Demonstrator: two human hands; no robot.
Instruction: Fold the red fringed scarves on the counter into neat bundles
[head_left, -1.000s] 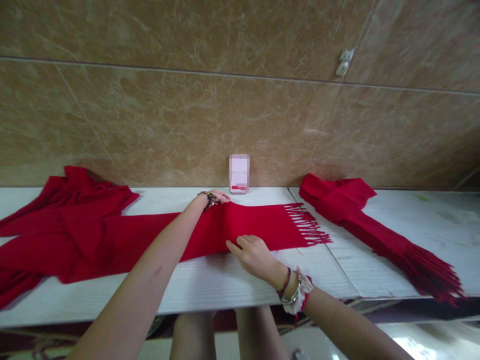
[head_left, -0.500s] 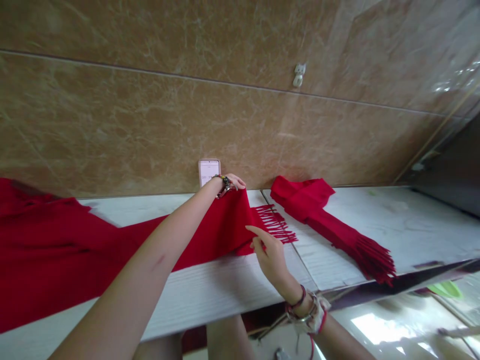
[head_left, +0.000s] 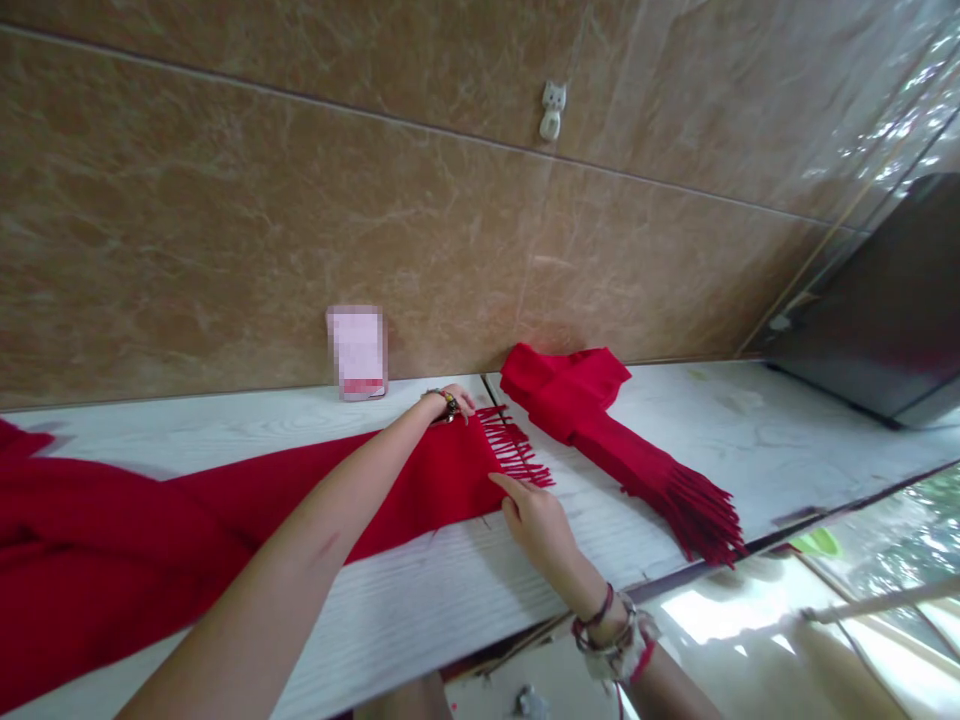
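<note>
At the left, in wide loose waves and running out of view — the bulk of a red scarf (head_left: 292, 485), lying on the white tabletop (head_left: 431, 585), in this part seemingly not put in order. To the right of this, at the far side, standing against the brown wall (head_left: 225, 250): a phone (head_left: 358, 352), with screen blurred. Toward the middle, the free end of the same scarf, lying flat and rather straight; by judgement, more finished than the left part. At its far corner: the left hand (head_left: 457, 402), touching the cloth, with fingers bent downward. Impossible to tell whether pinching the edge or only pressing. Just to the right, the fringe (head_left: 512, 448), spread out on the tabletop, with strands mostly separate. At the near corner, beside the fringe: the right hand (head_left: 538, 515), with index finger stretched onto the cloth and thumb near the edge; again impossible to tell whether closed on it. Farther right, apart from both hands: a folded scarf (head_left: 570, 402), also red — perhaps done already, perhaps not. Remaining, as far as visible: mainly the loose bulk at the left.
</note>
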